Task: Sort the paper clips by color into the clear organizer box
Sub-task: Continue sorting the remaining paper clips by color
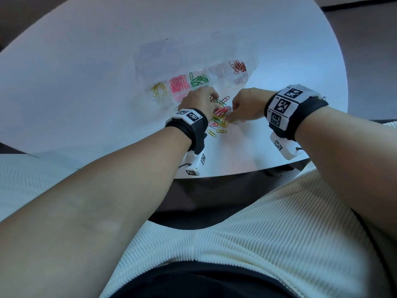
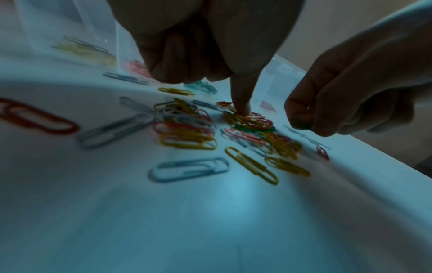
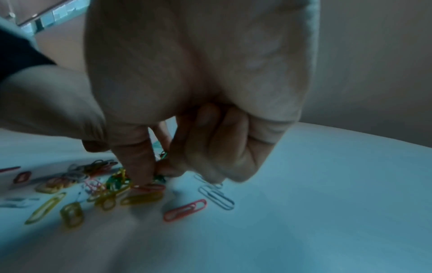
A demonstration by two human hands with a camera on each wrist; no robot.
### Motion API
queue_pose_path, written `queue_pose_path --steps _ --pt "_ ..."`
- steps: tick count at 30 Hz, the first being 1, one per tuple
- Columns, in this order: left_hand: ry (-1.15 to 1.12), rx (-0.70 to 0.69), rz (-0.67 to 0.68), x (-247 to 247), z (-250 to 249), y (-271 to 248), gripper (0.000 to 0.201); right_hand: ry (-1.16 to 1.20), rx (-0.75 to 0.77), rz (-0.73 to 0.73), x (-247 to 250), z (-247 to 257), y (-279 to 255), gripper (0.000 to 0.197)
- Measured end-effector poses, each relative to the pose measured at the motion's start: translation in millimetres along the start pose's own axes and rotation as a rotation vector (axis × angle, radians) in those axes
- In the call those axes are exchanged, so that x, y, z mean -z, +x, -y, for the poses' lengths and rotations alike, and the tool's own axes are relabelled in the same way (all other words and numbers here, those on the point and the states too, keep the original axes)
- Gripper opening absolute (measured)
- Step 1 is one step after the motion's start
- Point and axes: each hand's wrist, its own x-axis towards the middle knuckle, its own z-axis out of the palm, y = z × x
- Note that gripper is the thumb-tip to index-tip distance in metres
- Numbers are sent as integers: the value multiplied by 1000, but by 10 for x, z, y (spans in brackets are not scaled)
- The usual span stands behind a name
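Paper clips [image 1: 219, 116] are lying in a mixed pile on the white surface [image 1: 86, 82] just before the clear organizer box [image 1: 250, 59]; left hand [image 1: 199, 102], one finger extended and the rest curled, is pressing the pile; right hand [image 1: 247, 106] is pinching a green clip [image 3: 161, 178].

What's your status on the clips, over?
Left hand index pressing into the pile. Right hand pinching green clips. Box holds yellow, pink, green, red. Nothing blocking.
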Motion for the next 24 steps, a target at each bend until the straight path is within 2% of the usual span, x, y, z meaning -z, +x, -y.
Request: queue_pose_path --steps 4,7,9,13,16,20,24 --pt "-108 25 6 -48 9 -41 16 137 14 131 49 83 -58 20" --pt "-274 33 34 -47 -39 -109 17 520 2 174 95 56 -36 8" --pt "-463 62 55 34 -97 -175 20 725 -10 171 150 75 -73 16" --pt "-1023 255 162 231 -181 -312 24 1031 30 115 257 173 -203 25" --pt "-1268 285 190 311 -140 -372 28 1248 104 29 286 266 -312 19" --pt "-1383 251 118 408 -26 -342 28 1386 72 -118 299 396 -375 22" --pt "-1391 260 46 547 11 -271 28 1477 -45 -200 335 526 -265 26"
